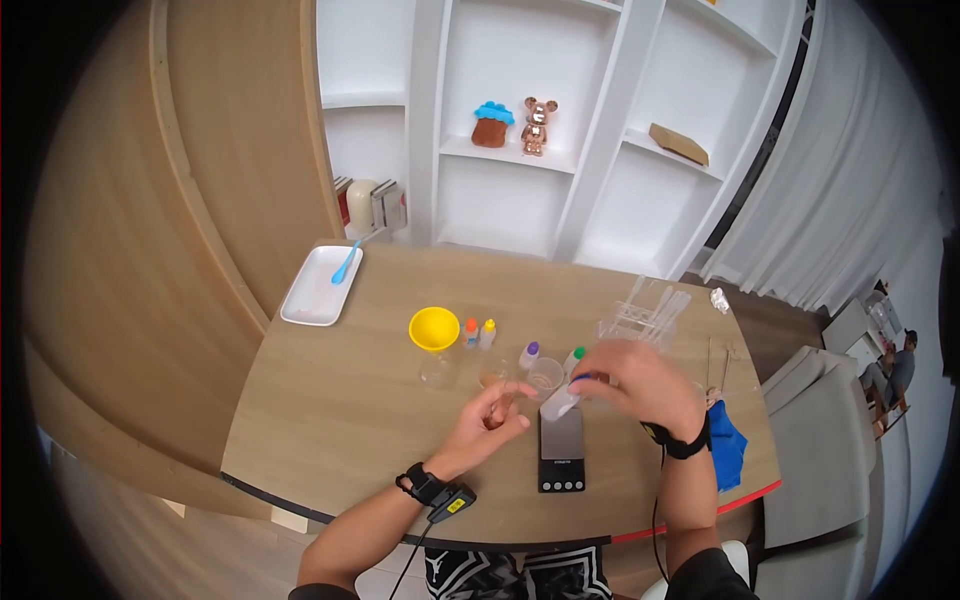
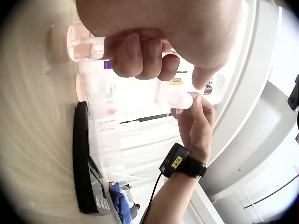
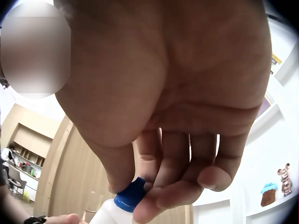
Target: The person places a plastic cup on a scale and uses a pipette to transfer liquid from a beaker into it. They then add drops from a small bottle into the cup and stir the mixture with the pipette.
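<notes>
My right hand (image 1: 640,385) pinches the blue cap (image 3: 130,196) of a white bottle (image 1: 560,402), which hangs tilted above the metal plate of a black scale (image 1: 562,467). In the left wrist view the bottle's pale round end (image 2: 181,100) faces the camera. Just left of it hovers my left hand (image 1: 487,425), thumb extended and several fingers loosely bent, with nothing visible in its grasp. Behind the scale stands a clear cup (image 1: 545,375); another clear vessel (image 1: 496,374) is partly hidden by my left fingers.
A yellow funnel (image 1: 435,329) sits on a clear container. Small bottles with orange (image 1: 471,334), yellow (image 1: 488,335), purple (image 1: 529,355) and green (image 1: 574,360) caps stand behind. A tube rack (image 1: 637,322), blue cloth (image 1: 728,447) and white tray (image 1: 321,287) lie further out.
</notes>
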### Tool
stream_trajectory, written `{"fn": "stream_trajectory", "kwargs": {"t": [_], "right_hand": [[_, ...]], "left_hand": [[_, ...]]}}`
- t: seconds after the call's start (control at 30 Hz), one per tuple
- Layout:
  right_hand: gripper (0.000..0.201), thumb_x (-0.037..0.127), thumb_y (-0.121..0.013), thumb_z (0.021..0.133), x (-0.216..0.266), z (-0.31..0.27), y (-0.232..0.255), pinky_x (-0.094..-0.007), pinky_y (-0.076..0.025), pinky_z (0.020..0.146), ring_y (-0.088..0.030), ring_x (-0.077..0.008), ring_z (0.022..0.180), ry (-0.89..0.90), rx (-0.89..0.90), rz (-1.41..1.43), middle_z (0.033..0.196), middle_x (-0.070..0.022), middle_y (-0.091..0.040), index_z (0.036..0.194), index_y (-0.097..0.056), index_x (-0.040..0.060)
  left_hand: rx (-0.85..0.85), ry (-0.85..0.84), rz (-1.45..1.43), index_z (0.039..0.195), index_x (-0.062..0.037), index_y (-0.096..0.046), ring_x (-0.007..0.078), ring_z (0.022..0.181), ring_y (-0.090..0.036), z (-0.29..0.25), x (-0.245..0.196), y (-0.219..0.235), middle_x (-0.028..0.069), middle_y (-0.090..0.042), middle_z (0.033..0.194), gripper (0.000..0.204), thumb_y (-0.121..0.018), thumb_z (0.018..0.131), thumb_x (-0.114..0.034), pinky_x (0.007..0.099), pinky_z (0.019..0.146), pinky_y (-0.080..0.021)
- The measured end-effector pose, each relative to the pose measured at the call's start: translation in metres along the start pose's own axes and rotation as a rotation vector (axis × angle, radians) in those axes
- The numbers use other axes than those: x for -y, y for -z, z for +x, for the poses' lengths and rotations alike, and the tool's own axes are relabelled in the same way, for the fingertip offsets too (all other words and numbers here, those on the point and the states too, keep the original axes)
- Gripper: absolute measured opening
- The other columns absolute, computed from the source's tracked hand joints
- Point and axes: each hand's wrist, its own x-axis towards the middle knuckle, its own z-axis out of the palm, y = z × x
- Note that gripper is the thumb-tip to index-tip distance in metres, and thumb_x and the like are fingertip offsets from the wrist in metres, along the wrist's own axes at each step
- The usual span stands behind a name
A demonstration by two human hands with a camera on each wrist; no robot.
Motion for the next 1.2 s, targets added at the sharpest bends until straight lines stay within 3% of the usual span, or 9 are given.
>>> {"fn": "stream_trajectory", "kwargs": {"t": [0.13,0.23,0.47,0.63,0.73,0.83,1.0,1.1,1.2], "right_hand": [[0.035,0.037,-0.07,0.098,-0.003,-0.007,-0.023,-0.0436,-0.052,0.07,-0.066,-0.0366,0.079,0.066,-0.025,-0.02,0.08,-0.0142,-0.068,0.091,-0.073,0.0028],[0.041,0.039,-0.066,0.1,0.004,-0.003,-0.031,-0.0426,-0.052,0.071,-0.066,-0.0354,0.081,-0.009,0.041,-0.11,0.077,-0.0145,-0.066,0.085,-0.07,0.0016],[0.011,0.014,-0.068,0.089,0.004,-0.008,-0.032,-0.0418,-0.055,0.084,-0.067,-0.03,0.097,0.137,0.04,-0.193,0.094,-0.0101,-0.068,0.093,-0.067,0.0041],[0.025,0.0,-0.069,0.078,0.002,-0.008,-0.029,-0.0407,-0.054,0.094,-0.062,-0.0296,0.11,0.272,0.02,-0.049,0.106,-0.0097,-0.067,0.103,-0.069,0.0047],[0.015,0.006,-0.074,0.088,-0.003,-0.007,-0.029,-0.0382,-0.051,0.09,-0.062,-0.0288,0.096,0.37,-0.022,0.073,0.1,-0.0042,-0.063,0.102,-0.069,0.007],[0.013,0.011,-0.075,0.089,0.003,-0.007,-0.032,-0.039,-0.051,0.088,-0.062,-0.029,0.094,0.325,-0.087,0.207,0.097,-0.0056,-0.063,0.1,-0.07,0.0069],[0.015,0.019,-0.074,0.091,0.01,-0.01,-0.028,-0.0413,-0.051,0.085,-0.062,-0.0293,0.092,0.09,0.036,-0.018,0.093,-0.0075,-0.062,0.099,-0.07,0.0071],[0.015,0.019,-0.074,0.091,0.0,-0.01,-0.035,-0.0415,-0.051,0.084,-0.063,-0.0295,0.093,0.177,0.012,-0.024,0.094,-0.0076,-0.063,0.099,-0.069,0.0071],[0.016,0.015,-0.075,0.089,-0.005,-0.008,-0.033,-0.0432,-0.052,0.083,-0.064,-0.0314,0.095,0.318,-0.023,0.05,0.1,-0.0101,-0.065,0.1,-0.069,0.0046]], "left_hand": [[0.084,0.049,0.008,0.134,-0.0086,-0.064,0.0014,0.066,-0.029,-0.001,0.004,0.002,-0.0115,-0.027,0.074,0.036,-0.072,0.099,-0.009,0.0223,0.061,-0.025],[0.086,0.056,0.019,0.131,-0.0067,-0.066,0.0009,0.065,-0.03,-0.006,0.013,0.002,-0.0118,-0.03,0.073,0.035,-0.075,0.098,-0.008,0.0223,0.06,-0.026],[0.017,0.125,0.022,0.123,-0.0049,-0.071,-0.0002,0.063,-0.032,-0.004,0.01,-0.002,-0.0119,-0.039,0.07,0.025,-0.073,0.099,-0.004,0.0215,0.057,-0.026],[-0.005,0.179,0.07,0.122,-0.0049,-0.072,-0.0004,0.062,-0.035,-0.003,0.001,-0.001,-0.0116,-0.041,0.069,0.023,-0.072,0.099,-0.004,0.0213,0.056,-0.027],[-0.017,0.186,0.062,0.121,-0.0045,-0.073,-0.0005,0.062,-0.035,-0.005,0.005,-0.001,-0.0115,-0.042,0.069,0.022,-0.073,0.099,-0.005,0.0212,0.056,-0.027],[-0.005,0.143,0.066,0.122,-0.0038,-0.073,-0.0006,0.062,-0.035,-0.007,0.01,0.003,-0.0116,-0.042,0.07,0.025,-0.075,0.098,-0.004,0.0209,0.056,-0.027],[-0.028,0.116,0.076,0.124,-0.0038,-0.074,-0.0007,0.063,-0.034,-0.006,0.008,-0.001,-0.0119,-0.041,0.072,0.029,-0.077,0.095,-0.002,0.021,0.056,-0.027],[0.004,0.133,0.1,0.118,-0.0029,-0.074,0.0008,0.063,-0.047,-0.006,0.008,0.005,-0.0075,-0.058,0.075,0.023,-0.077,0.097,-0.011,0.0205,0.057,-0.038],[-0.015,0.116,0.077,0.123,-0.0051,-0.075,-0.0006,0.063,-0.033,-0.007,0.01,0.002,-0.0122,-0.04,0.071,0.027,-0.076,0.096,-0.002,0.0212,0.056,-0.026]]}}
